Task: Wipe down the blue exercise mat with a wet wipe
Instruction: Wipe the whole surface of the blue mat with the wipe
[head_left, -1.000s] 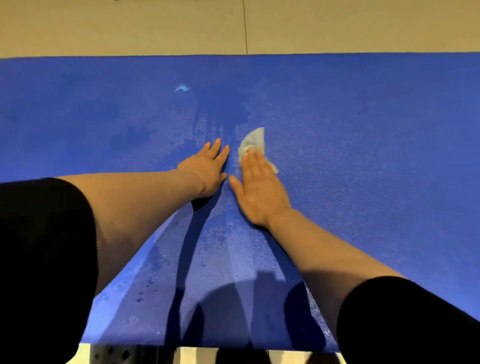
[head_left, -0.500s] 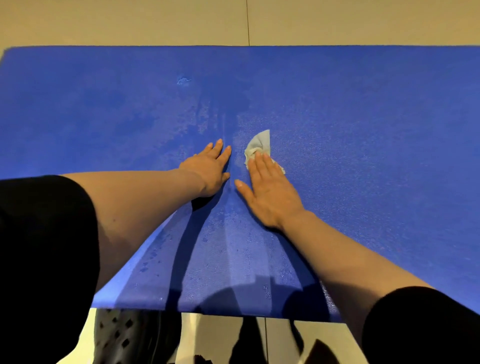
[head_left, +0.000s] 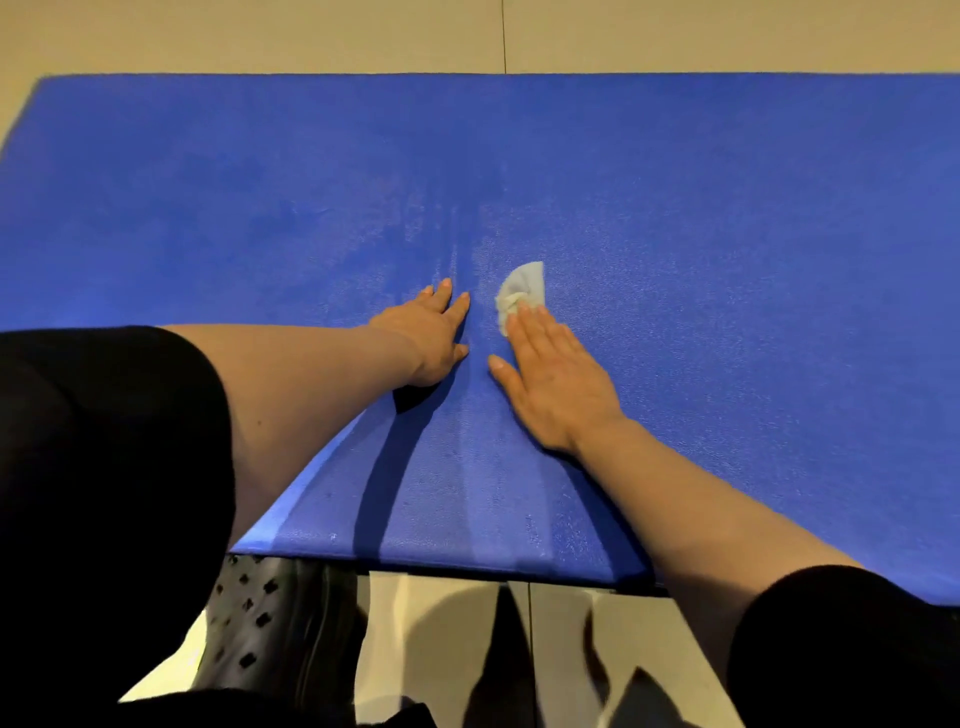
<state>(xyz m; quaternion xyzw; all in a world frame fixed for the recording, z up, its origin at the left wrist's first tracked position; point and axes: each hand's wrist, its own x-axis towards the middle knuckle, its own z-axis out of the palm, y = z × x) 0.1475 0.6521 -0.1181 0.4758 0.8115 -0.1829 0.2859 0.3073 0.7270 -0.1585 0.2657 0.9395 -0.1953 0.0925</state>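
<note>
Flat on the blue exercise mat (head_left: 675, 208), the right hand (head_left: 556, 384) presses a crumpled wet wipe (head_left: 522, 291) under straight fingertips near the mat's middle. Just beside it, the left hand (head_left: 431, 338) rests palm-down, fingers extended.

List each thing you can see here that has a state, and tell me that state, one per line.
Blue foam exercise mat: unrolled flat on the tiled floor, with faint damp streaks near the hands.
Crumpled white wet wipe: bunched on the mat, pinned under the fingertips.
Right hand: flat, fingers straight, pressing the wipe.
Left hand: flat on the mat, holding nothing.
</note>
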